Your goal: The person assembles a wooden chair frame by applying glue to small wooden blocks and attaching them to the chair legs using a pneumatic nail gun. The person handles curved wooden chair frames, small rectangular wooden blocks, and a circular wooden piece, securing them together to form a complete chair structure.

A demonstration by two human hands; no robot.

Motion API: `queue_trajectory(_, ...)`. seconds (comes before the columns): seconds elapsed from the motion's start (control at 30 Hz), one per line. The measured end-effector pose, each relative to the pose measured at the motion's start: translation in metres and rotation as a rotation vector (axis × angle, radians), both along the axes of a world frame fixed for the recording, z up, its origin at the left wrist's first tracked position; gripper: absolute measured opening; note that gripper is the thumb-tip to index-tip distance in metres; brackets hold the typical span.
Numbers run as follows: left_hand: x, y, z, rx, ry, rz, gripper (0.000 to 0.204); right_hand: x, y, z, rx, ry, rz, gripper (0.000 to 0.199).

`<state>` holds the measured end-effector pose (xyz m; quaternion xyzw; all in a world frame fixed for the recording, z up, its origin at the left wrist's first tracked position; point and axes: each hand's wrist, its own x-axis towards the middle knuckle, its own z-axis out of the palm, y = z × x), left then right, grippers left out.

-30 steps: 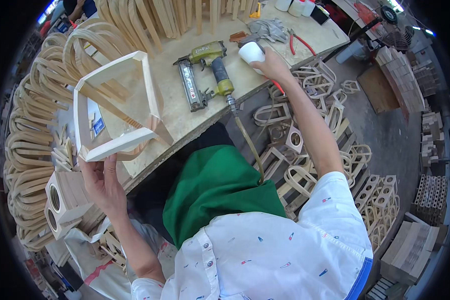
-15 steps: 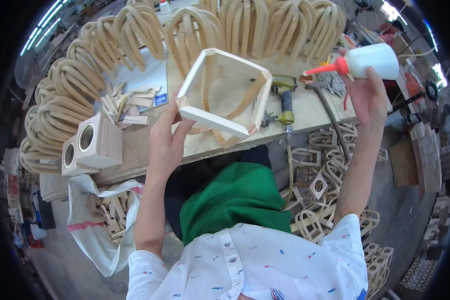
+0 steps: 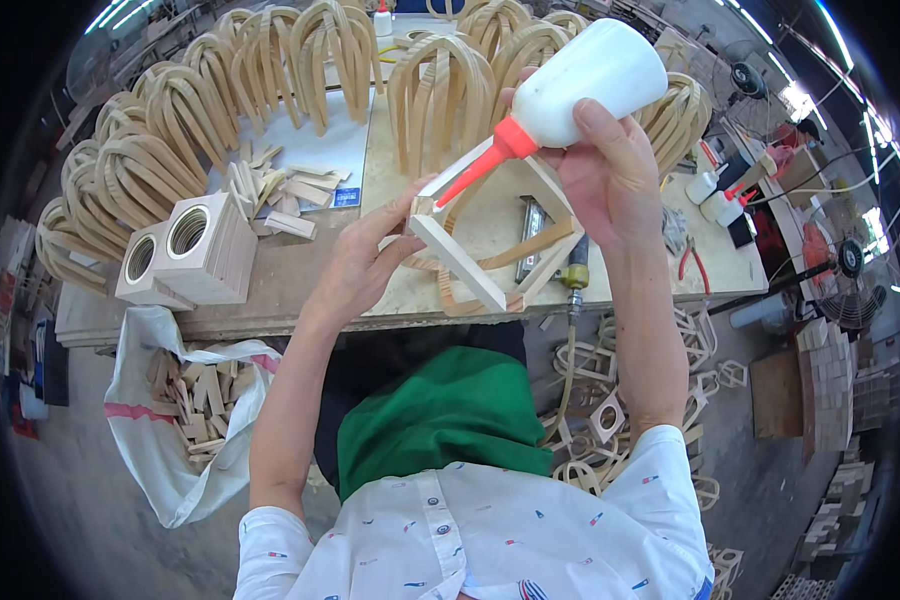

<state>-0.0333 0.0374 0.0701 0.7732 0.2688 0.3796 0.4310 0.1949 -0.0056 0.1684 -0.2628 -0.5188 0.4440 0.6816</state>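
Observation:
My left hand (image 3: 365, 262) pinches a pale, many-sided wooden frame (image 3: 458, 262) at its left corner, holding it tilted over the workbench. In my right hand (image 3: 615, 180) is a white squeeze bottle (image 3: 595, 85), tipped downward. Its long red nozzle (image 3: 480, 168) reaches to the corner beside my left fingertips; whether the tip touches the wood I cannot tell. Behind and under the frame is a curved wooden piece (image 3: 530, 245). An air nail gun (image 3: 576, 272) lies on the bench, partly hidden by the frame and my right hand.
Bent-wood assemblies (image 3: 185, 100) line the bench's far and left sides. Wood strips (image 3: 295, 190) lie near stacked blocks with round holes (image 3: 205, 250). A sack of offcuts (image 3: 150, 450) stands below left. More bottles (image 3: 720, 205) and red-handled pliers (image 3: 692, 262) are at right. A hose (image 3: 567, 375) hangs down.
My right hand has brought the bottle left and tipped it, so the nozzle is now at the frame's left corner. The frame has turned and sits lower, still in my left hand.

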Motion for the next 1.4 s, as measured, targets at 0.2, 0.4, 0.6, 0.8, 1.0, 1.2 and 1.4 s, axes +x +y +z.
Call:
queue_trajectory(0.2,0.000,-0.001,0.002,0.041,0.039,-0.023,0.055,-0.005,0.003,-0.008,-0.029,0.007,0.014,0.053)
queue_trajectory(0.4,0.001,-0.002,0.007,0.041,0.061,-0.036,0.059,-0.003,0.005,-0.012,-0.025,0.018,0.021,0.052)
queue_trajectory(0.6,0.001,0.000,0.004,0.060,0.070,-0.032,0.058,-0.002,0.007,-0.015,-0.026,0.000,0.029,0.052)
queue_trajectory(0.8,0.002,0.001,0.005,0.059,0.048,-0.045,0.054,-0.002,0.008,-0.014,-0.003,0.008,0.018,0.051)
queue_trajectory(1.0,0.002,0.003,-0.001,-0.023,0.035,-0.044,0.061,0.001,0.011,-0.013,0.027,-0.002,-0.043,0.049)
queue_trajectory(1.2,0.000,0.002,0.000,0.007,0.046,-0.040,0.062,0.019,0.011,-0.013,0.078,-0.008,-0.167,0.044)
queue_trajectory(1.4,0.002,-0.001,0.000,-0.049,-0.008,-0.052,0.060,0.036,0.013,-0.015,0.092,0.073,-0.259,0.043)
